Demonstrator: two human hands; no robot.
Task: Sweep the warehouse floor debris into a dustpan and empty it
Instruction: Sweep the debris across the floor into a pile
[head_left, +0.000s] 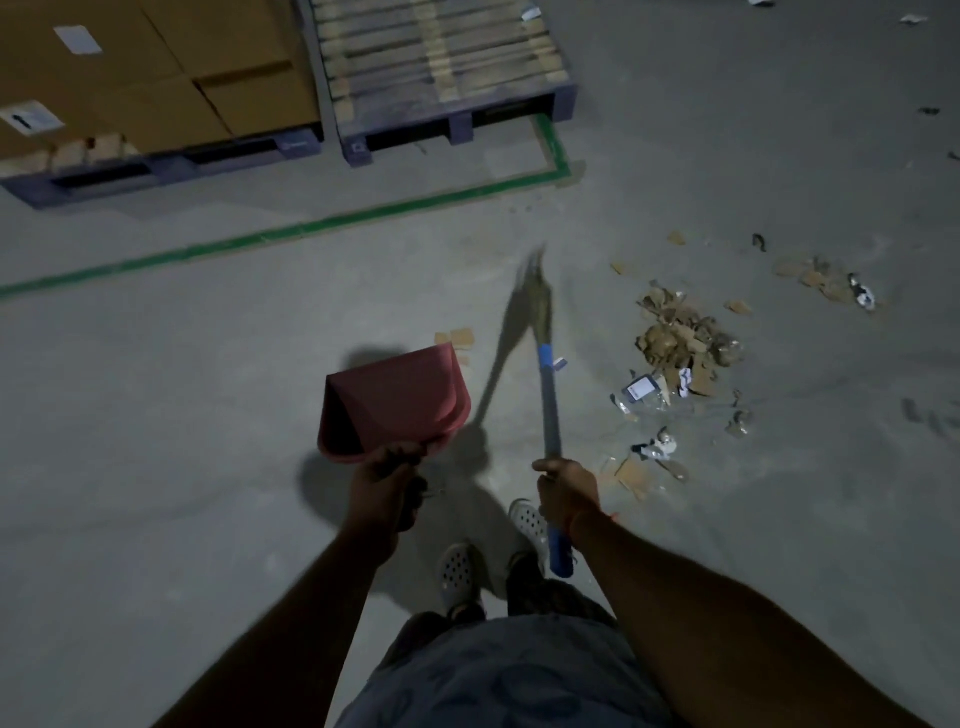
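Left hand (383, 480): fingers curled round red dustpan (395, 402) handle; right hand (566, 488): gripping blue-handled broom (549, 410) shaft, cardboard debris pile (680, 340) just beside

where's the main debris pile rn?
In the head view, the main debris pile lies on the floor to the right of the broom, ahead of the right hand. The red dustpan, in the left hand, is across the broom from it.

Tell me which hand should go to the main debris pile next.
Right. The right hand grips the broom, and the debris pile lies on that side. The left hand holds the red dustpan, lifted and farther from the pile.
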